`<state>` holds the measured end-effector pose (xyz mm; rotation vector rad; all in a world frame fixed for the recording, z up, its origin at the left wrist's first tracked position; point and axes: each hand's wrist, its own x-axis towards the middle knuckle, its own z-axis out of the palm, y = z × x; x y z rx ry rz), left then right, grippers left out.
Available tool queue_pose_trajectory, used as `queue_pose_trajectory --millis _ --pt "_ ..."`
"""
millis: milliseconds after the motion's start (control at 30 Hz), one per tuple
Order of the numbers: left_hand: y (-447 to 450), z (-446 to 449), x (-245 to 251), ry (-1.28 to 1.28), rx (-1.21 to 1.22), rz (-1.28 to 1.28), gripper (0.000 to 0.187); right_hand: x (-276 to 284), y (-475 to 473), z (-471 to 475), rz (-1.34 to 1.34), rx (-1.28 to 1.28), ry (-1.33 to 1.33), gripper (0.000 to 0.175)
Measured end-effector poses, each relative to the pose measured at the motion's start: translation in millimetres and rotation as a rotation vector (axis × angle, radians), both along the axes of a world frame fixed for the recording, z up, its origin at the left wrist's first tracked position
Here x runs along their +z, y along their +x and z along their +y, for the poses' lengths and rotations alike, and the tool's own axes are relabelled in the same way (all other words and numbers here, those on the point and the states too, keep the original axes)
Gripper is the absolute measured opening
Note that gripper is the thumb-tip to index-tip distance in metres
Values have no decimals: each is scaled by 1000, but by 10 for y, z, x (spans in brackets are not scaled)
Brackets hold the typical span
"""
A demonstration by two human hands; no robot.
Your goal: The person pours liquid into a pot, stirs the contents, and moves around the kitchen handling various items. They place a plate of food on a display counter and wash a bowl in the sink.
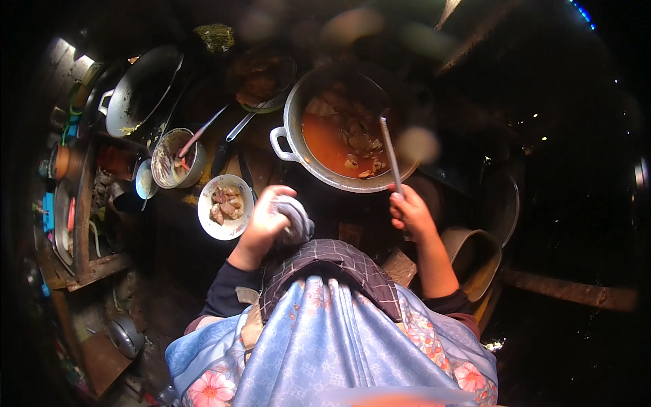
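Note:
A grey-white cloth [297,220] is bunched in my left hand [260,224], beside a white bowl [204,222] of meat pieces [227,204]. My right hand [414,213] grips the handle of a long metal utensil [391,152] at the near right rim of a large metal pot [335,183]. The utensil reaches over the pot; shadow hides its far end, so its kind is unclear. Orange-red liquid [325,147] with chunks of food [358,137] fills part of the pot. Its white side handle [281,144] points left.
Left of the pot stand a strainer of browned food [246,122], a smeared metal pot [196,170] holding a pink-handled utensil [203,132], and a large wok [127,109]. A wooden shelf [104,267] lines the left side. At right, a curved container [470,239] sits near a wooden beam [564,290].

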<state>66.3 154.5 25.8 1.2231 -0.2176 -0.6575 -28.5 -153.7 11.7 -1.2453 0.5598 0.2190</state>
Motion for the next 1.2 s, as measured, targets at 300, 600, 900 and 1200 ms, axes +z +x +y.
queue_pose_trajectory --millis 300,600,900,1200 --pt "702 -47 -801 -545 744 140 35 -121 465 -924 270 41 -625 38" --pt "944 -499 -820 -556 681 148 40 -192 903 -381 -307 348 -1394 42" --pt "966 -470 -801 -532 642 144 42 733 62 -317 -200 440 -1315 45" --pt "941 -398 -872 -499 623 166 37 352 -163 -103 21 251 -1219 41"
